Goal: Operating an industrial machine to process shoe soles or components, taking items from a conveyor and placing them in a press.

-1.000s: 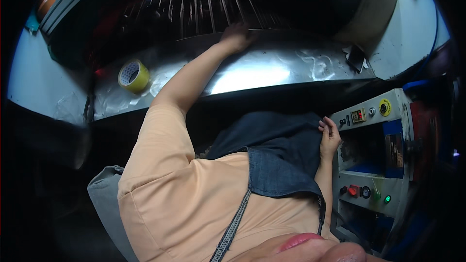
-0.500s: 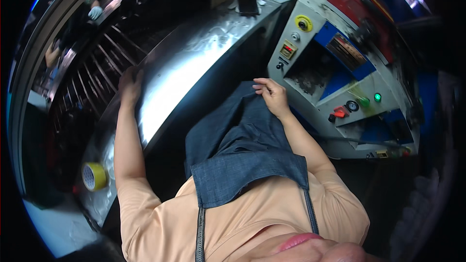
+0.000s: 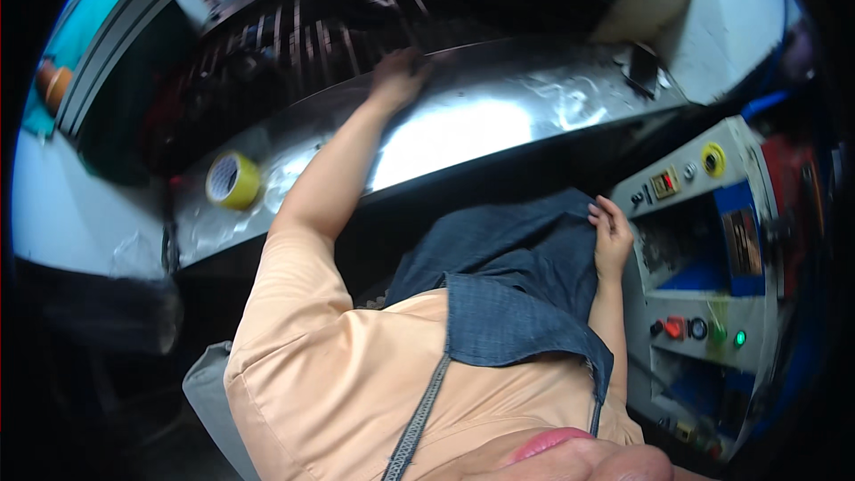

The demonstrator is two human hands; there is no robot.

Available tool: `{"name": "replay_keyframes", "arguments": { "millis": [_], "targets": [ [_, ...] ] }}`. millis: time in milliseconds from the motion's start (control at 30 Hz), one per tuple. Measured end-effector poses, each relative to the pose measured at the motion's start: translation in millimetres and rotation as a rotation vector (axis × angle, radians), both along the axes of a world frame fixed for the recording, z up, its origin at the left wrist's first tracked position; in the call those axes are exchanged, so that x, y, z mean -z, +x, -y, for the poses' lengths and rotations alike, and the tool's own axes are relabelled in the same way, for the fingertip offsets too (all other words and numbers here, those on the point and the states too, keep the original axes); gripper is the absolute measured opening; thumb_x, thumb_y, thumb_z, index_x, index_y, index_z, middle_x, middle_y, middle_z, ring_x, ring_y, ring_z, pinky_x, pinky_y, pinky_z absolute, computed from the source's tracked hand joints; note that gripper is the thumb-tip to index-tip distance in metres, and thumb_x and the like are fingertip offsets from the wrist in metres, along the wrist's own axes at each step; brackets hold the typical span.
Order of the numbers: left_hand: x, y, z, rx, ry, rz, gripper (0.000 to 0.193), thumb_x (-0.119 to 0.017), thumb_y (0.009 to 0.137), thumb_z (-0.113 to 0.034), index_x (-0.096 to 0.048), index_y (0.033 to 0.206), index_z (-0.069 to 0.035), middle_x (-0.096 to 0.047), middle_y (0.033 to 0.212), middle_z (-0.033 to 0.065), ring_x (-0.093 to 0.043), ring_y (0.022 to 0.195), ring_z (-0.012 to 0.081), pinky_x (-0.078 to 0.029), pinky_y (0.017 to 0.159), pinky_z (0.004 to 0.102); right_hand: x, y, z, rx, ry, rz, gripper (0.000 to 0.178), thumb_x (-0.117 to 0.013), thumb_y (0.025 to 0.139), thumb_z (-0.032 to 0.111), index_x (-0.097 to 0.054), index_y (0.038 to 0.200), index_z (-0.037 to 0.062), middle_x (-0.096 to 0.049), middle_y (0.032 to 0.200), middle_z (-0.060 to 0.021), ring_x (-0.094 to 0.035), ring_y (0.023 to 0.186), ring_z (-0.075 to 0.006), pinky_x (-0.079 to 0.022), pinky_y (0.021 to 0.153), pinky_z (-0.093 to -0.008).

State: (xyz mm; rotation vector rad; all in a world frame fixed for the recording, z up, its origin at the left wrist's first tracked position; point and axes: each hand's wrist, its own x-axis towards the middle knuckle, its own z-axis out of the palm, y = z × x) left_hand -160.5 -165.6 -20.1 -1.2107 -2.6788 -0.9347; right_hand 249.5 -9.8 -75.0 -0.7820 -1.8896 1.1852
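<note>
My left hand (image 3: 398,80) is at the far edge of a shiny metal ledge (image 3: 463,138), beside the dark machine opening. Its fingers are dim and smeared, so I cannot make out their pose or anything in them. Over the right side of my lap hovers my right hand (image 3: 613,239), its fingers loosely bent and a little apart, with nothing in it. It is at the edge of my dark blue apron (image 3: 499,245), close to the grey control panel (image 3: 695,183). A roll of yellow tape (image 3: 233,181) stands on the left part of the ledge.
A dark phone (image 3: 640,69) lies at the ledge's right end. Thin metal rods (image 3: 321,46) line the dark machine beyond the ledge. The panel carries a yellow-ringed button (image 3: 712,160), a red switch (image 3: 676,328) and a lit green lamp (image 3: 740,338). Another person's hand (image 3: 55,86) shows far left.
The view has swung left, so the ledge now runs more nearly across the picture. My left hand remains at the ledge's far edge, and my right hand stays above my lap.
</note>
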Motion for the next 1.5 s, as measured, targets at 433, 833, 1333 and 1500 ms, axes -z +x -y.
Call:
{"name": "replay_keyframes", "arguments": {
  "millis": [433,833,1333,1500],
  "targets": [
    [-12,-198,12,-0.668,0.408,0.428,0.089,-0.079,0.064,-0.046,-0.040,0.123,0.007,-0.051,0.124,0.0258,-0.052,0.115,0.0335,-0.042,0.096,0.0373,-83,-156,-9,-0.345,0.643,0.102,0.018,-0.053,0.084,0.006,-0.061,0.100,0.0027,-0.057,0.084,-0.0122,-0.055,0.079,-0.0273,-0.045,0.073,-0.0364],
    [23,-359,-42,-0.753,0.619,0.616,0.088,-0.080,0.064,-0.044,-0.042,0.125,0.007,-0.054,0.121,0.0185,-0.056,0.108,0.0309,-0.048,0.090,0.0362,-70,-201,5,-0.403,0.871,0.427,0.032,-0.059,0.080,0.033,-0.062,0.103,0.0108,-0.052,0.083,-0.0073,-0.052,0.075,-0.0219,-0.043,0.071,-0.0347],
    [-83,-114,-18,0.090,0.679,0.845,0.061,-0.078,0.069,-0.023,-0.051,0.119,-0.003,-0.060,0.107,0.0103,-0.059,0.095,0.0221,-0.050,0.081,0.0343,-66,-201,-10,-0.504,0.582,0.438,0.049,-0.052,0.086,0.048,-0.055,0.120,0.0115,-0.056,0.099,-0.0092,-0.056,0.087,-0.0205,-0.045,0.078,-0.0331],
    [-140,37,-14,0.610,0.257,0.495,0.086,-0.079,0.063,-0.021,-0.036,0.137,-0.008,-0.056,0.117,0.0138,-0.054,0.108,0.0276,-0.041,0.096,0.0367,-112,-166,-34,-0.564,-0.627,-0.339,0.086,-0.031,0.085,0.072,-0.025,0.142,0.0064,-0.053,0.120,-0.0200,-0.061,0.097,-0.0284,-0.053,0.081,-0.0361]
  ]
}}
